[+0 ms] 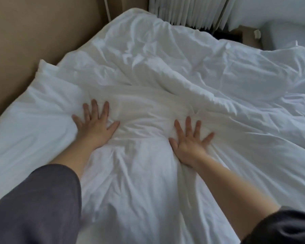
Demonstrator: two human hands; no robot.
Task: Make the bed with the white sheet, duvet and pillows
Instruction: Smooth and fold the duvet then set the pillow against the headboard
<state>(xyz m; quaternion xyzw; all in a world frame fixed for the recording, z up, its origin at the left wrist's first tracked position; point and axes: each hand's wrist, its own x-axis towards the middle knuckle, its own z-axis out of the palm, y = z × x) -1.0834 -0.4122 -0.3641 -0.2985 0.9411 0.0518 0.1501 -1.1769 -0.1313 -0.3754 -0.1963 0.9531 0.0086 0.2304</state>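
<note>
Nearest to me on the head view are two dark grey fabric sleeves, the left sleeve (33,205) pushed up to about the elbow and the right sleeve (287,226) at the lower corner, with bare forearms reaching forward from both.

The left hand (95,124) lies palm down on the white, wrinkled cotton duvet (148,182), its fingers straight and spread apart, thumb out toward the middle of the bed. The right hand (190,145) presses flat on the same cloth just to the right, also with fingers fanned wide and gripping nothing. Creases run out from under both palms. Between the hands the fabric swells into a soft mound, and I cannot tell what lies under it.

The duvet covers the whole bed as I see it. It is fairly flat on the near left side and heaped in thick folds across the far right half (218,81). A rounded white corner (42,67) pokes up at the left edge, touching the plain tan upholstered panel (25,32) that runs along that side; whether it is a pillow or bedding I cannot say.

Beyond the bed's far end hangs a white pleated curtain (192,11).
</note>
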